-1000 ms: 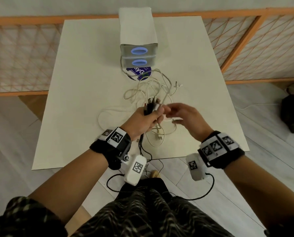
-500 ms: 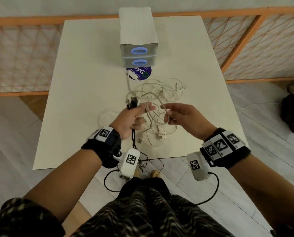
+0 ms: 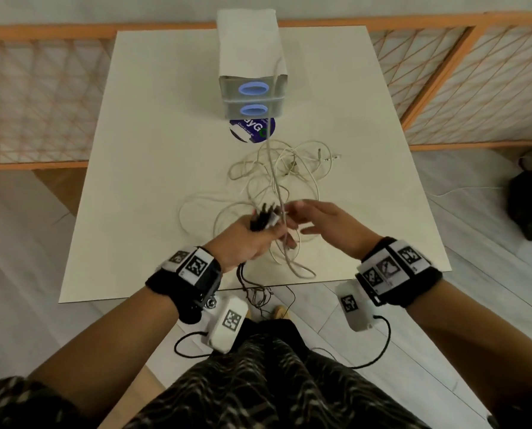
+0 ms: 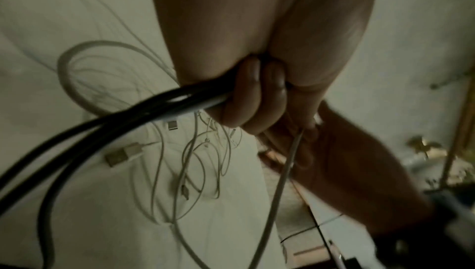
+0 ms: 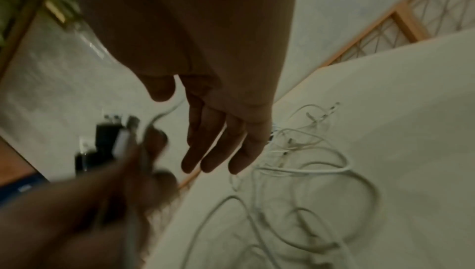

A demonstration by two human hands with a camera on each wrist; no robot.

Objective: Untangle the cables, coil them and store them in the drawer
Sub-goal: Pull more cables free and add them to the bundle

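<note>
My left hand [image 3: 258, 232] grips a bundle of black cables [image 4: 102, 127] together with white cable ends, its fingers [image 4: 254, 98] curled round them, above the table's front middle. The black cables hang over the front edge. Just right of it is my right hand [image 3: 309, 216], fingers straight and spread [image 5: 218, 141], holding nothing. One white cable [image 3: 274, 156] rises taut from the bundle. A loose tangle of white cables [image 3: 292, 171] [image 5: 308, 172] lies on the table behind the hands. The grey drawer unit [image 3: 252, 88] stands at the back, both drawers closed.
A round blue sticker [image 3: 252, 130] lies in front of the drawer unit. The white table [image 3: 134, 181] ends just before my wrists. Orange-framed lattice railings [image 3: 475, 88] run behind and to both sides. A dark bag [image 3: 531, 205] sits on the floor at right.
My right hand has let go of the white cable it pinched and opened its fingers. My left hand has moved right with its bundle, close to the right hand.
</note>
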